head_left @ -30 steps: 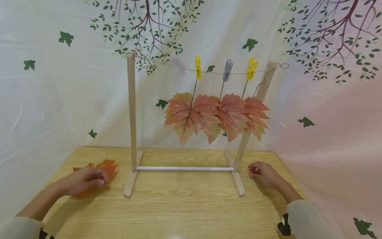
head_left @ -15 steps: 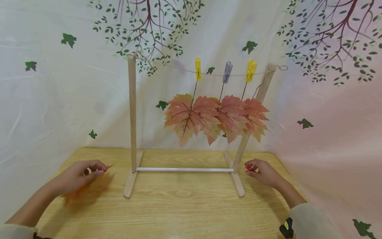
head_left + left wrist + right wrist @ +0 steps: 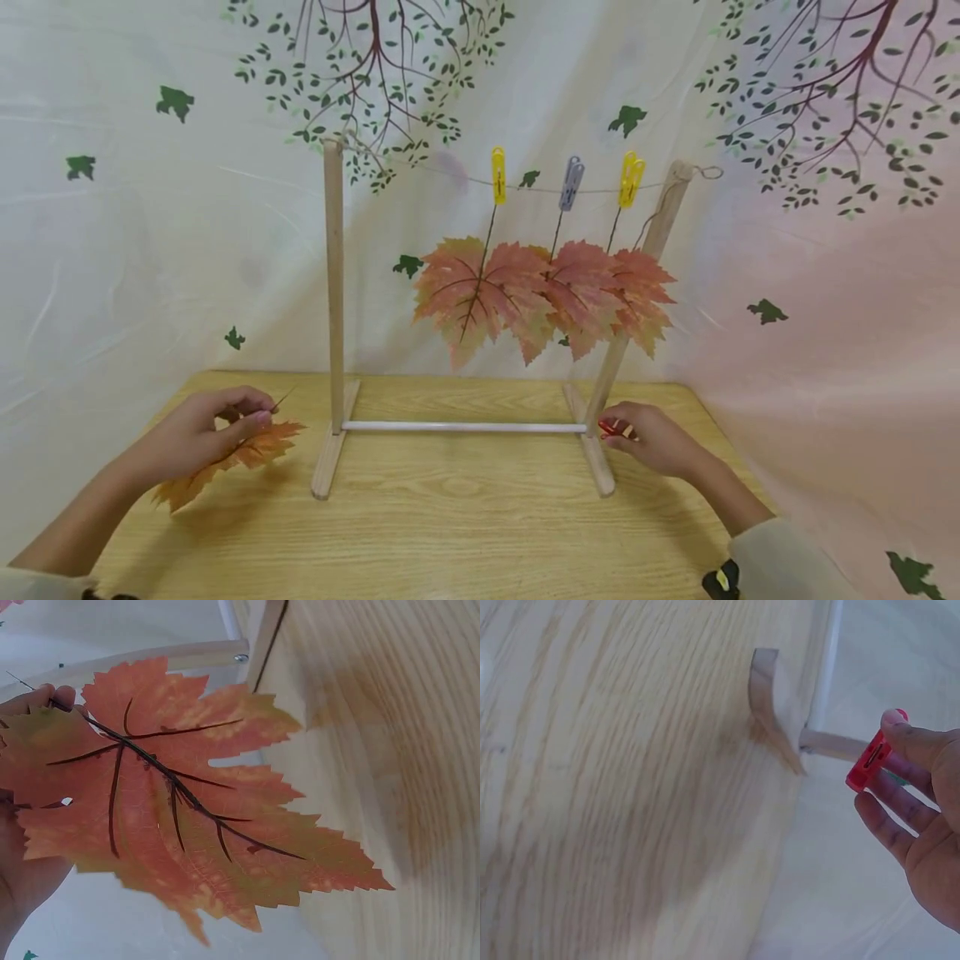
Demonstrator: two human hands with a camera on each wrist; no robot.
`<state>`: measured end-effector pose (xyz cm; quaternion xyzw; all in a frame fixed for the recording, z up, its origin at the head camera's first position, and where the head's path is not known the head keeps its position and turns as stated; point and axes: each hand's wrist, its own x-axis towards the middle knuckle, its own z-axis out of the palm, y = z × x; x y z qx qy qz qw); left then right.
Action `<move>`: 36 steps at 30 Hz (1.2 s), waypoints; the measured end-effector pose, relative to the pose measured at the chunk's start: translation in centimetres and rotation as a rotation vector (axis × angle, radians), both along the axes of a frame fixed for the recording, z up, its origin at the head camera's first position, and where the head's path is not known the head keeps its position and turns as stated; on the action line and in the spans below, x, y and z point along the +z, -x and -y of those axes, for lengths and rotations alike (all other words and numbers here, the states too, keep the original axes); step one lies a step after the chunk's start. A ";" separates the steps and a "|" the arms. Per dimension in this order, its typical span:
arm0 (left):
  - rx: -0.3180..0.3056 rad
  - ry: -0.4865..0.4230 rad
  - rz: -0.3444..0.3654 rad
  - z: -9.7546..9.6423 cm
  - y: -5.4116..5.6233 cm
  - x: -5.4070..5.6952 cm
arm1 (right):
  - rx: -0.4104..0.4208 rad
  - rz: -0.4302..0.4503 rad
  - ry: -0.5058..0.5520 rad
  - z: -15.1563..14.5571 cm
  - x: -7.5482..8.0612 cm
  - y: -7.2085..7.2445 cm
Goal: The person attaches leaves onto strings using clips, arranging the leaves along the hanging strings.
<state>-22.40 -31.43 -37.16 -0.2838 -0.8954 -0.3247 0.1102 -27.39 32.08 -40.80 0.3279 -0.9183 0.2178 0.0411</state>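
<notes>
My left hand [image 3: 213,432] pinches the thin dark stem of an orange artificial maple leaf [image 3: 187,795] over the table's left side. The leaf hangs below the fingers, and in the left wrist view its blade covers much of the hand. By the foot of the rack's right post, my right hand [image 3: 660,439] holds a red clothespin [image 3: 875,760] between thumb and fingers. Three similar leaves hang by their stems from a string [image 3: 457,177], held by a yellow clothespin [image 3: 498,177], a grey clothespin [image 3: 572,183] and another yellow clothespin [image 3: 632,179].
The string runs between a left wooden post [image 3: 334,283] and a leaning right post [image 3: 663,217]. A white rod [image 3: 465,427] joins their feet low over the wooden table [image 3: 465,533]. Behind stands a pale cloth [image 3: 180,250] printed with branches and green leaves.
My left hand has picked up the leaf from the table and now holds it by its stem. My right hand has moved slightly left with the red clothespin.
</notes>
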 end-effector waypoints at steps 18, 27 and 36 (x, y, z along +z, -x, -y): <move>-0.049 -0.147 0.103 -5.1 0.2 3.9 | 0.115 0.052 -0.009 5.8 3.2 -1.3; -0.194 -0.238 0.153 -7.2 1.4 5.6 | 0.151 0.057 0.036 8.0 4.5 -1.5; -0.212 -0.277 0.200 -8.5 2.2 7.1 | 0.206 0.072 0.095 9.8 6.5 -1.7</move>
